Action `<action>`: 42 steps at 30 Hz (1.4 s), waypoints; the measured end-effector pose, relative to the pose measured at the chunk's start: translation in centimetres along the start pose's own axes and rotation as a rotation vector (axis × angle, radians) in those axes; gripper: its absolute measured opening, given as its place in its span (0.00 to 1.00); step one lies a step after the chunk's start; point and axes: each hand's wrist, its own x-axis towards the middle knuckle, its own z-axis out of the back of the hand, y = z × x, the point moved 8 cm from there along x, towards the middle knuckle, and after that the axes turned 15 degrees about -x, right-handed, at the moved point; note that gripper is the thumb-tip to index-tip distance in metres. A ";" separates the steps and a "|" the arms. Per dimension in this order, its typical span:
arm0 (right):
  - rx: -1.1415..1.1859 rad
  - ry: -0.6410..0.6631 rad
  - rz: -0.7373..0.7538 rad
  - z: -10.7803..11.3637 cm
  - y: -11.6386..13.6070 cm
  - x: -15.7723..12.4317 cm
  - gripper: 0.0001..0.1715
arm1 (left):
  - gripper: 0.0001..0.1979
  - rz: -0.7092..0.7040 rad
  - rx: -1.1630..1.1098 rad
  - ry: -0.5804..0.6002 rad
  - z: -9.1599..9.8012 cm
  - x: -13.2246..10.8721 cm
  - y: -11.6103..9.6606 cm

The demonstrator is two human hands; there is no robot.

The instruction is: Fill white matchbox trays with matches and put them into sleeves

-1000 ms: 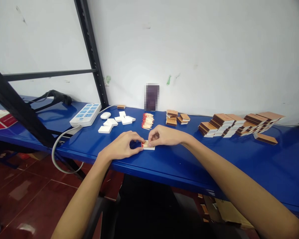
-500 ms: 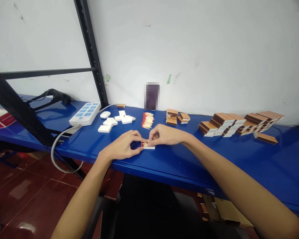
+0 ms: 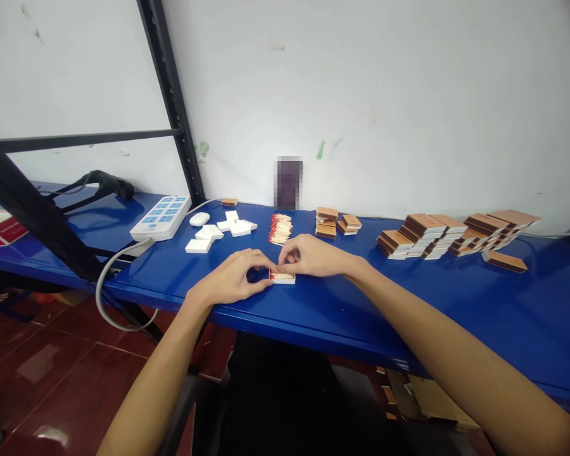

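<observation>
The open white tray [image 3: 282, 281] lies flat on the blue tabletop [image 3: 342, 323] in front of me, with matches [image 3: 285, 276] in it, red heads to my left. My left hand [image 3: 240, 277] has its thumb and forefinger clamped on the tray's left end. My right hand [image 3: 313, 254] is bent over the tray's far side, fingertips close together; whether they pinch a match I cannot tell. I judge that I am laying the sticks straight, and the next move calls for a light touch while the left grip keeps the tray steady. Just beyond is a loose match pile [image 3: 281, 229]; spare white trays [image 3: 198, 246] lie to its left, a small group of matchboxes [image 3: 327, 221] to its right, and taller stacks [image 3: 422, 234] farther right
</observation>
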 end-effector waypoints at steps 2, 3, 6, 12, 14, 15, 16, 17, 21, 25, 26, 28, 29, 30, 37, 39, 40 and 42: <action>-0.019 -0.002 0.008 0.0 0.2 0.0 0.13 | 0.10 0.002 -0.003 -0.001 0.0 0.0 0.0; -0.024 -0.002 0.010 0.0 0.3 0.0 0.14 | 0.10 0.002 -0.004 -0.003 0.0 0.0 -0.1; -0.024 -0.012 0.009 0.0 0.4 0.0 0.14 | 0.08 0.004 -0.004 -0.006 0.0 0.0 0.0; 0.009 -0.024 -0.003 0.1 0.1 0.0 0.11 | 0.09 0.023 0.017 -0.011 0.1 0.0 0.5; 0.035 -0.010 -0.009 0.1 -0.1 0.0 0.11 | 0.09 0.019 0.018 -0.007 0.1 0.0 0.5; 0.047 0.004 -0.009 0.0 -0.1 0.0 0.11 | 0.09 0.016 0.017 -0.004 0.1 0.0 0.5; 0.057 0.020 -0.009 -0.1 -0.2 -0.1 0.13 | 0.09 0.013 0.014 -0.001 0.1 0.0 0.5; 0.065 0.036 -0.008 -0.1 -0.2 -0.1 0.14 | 0.10 0.009 0.010 0.000 0.1 0.0 0.5; 0.092 0.068 -0.006 -0.4 -0.4 -0.2 0.18 | 0.11 -0.006 0.001 -0.003 0.1 0.0 0.3; 0.105 0.070 -0.006 -0.5 -0.6 -0.1 0.18 | 0.13 -0.009 -0.009 -0.015 0.2 0.0 0.1; 0.104 0.068 -0.004 -0.5 -0.6 -0.1 0.18 | 0.13 -0.010 -0.014 -0.015 0.2 0.0 0.1; 0.096 0.054 0.003 -0.5 -0.6 0.0 0.16 | 0.13 -0.013 -0.021 -0.010 0.1 0.0 0.1; 0.087 0.029 -0.001 -0.3 -0.7 0.0 0.15 | 0.13 -0.014 -0.019 -0.008 0.1 0.0 0.1; 0.070 -0.013 -0.013 0.1 -0.9 0.1 0.13 | 0.13 -0.014 -0.014 -0.009 0.1 0.0 0.2; -0.438 -0.448 -0.370 4.2 -7.1 -1.4 0.08 | 0.13 0.007 0.030 -0.003 0.1 0.0 0.4; -0.524 -0.367 -0.444 3.8 -9.0 -1.7 0.13 | 0.15 0.039 0.031 -0.014 0.2 -0.1 0.6; -0.549 -0.325 -0.479 3.6 -9.8 -1.8 0.14 | 0.17 0.055 0.029 -0.024 0.2 -0.1 0.8; -0.574 -0.237 -0.543 3.1 -10.6 -2.2 0.17 | 0.20 0.077 0.024 -0.050 0.4 -0.2 1.1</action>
